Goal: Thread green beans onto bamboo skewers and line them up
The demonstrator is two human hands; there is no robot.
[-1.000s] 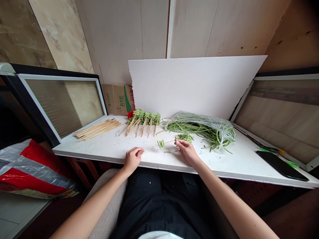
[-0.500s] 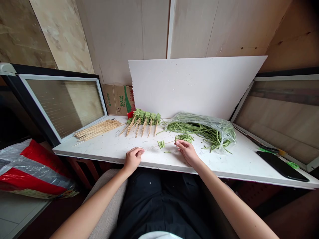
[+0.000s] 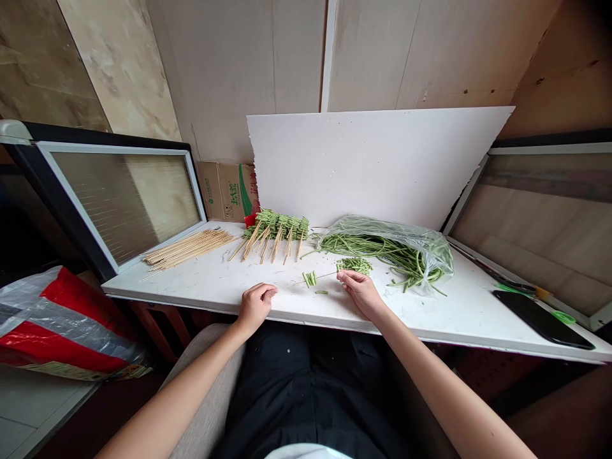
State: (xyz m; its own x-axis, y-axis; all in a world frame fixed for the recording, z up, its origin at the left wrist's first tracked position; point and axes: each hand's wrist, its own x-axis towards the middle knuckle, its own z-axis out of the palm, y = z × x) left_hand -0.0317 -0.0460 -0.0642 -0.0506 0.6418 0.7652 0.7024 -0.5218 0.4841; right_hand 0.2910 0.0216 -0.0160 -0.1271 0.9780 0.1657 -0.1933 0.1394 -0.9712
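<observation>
A thin bamboo skewer (image 3: pixel 321 276) lies low across the white table (image 3: pixel 215 284), with a few short green bean pieces (image 3: pixel 310 278) threaded on its middle. My right hand (image 3: pixel 361 292) pinches the skewer's right end, just in front of a small pile of cut bean pieces (image 3: pixel 354 264). At the table's front edge, my left hand (image 3: pixel 255 305) has its fingertips pinched together toward the skewer's left end, where the stick is faint. One loose bean piece (image 3: pixel 321 292) lies between my hands.
Finished bean skewers (image 3: pixel 277 231) are stacked at the back, and bare skewers (image 3: pixel 189 247) lie to the left. A plastic bag of long beans (image 3: pixel 392 245) sits right of centre. A black phone (image 3: pixel 542 317) and scissors (image 3: pixel 519 288) lie far right. A white board (image 3: pixel 373 162) leans against the wall.
My right hand and the skewer with its bean pieces shifted very slightly to the right. My left hand stayed where it was.
</observation>
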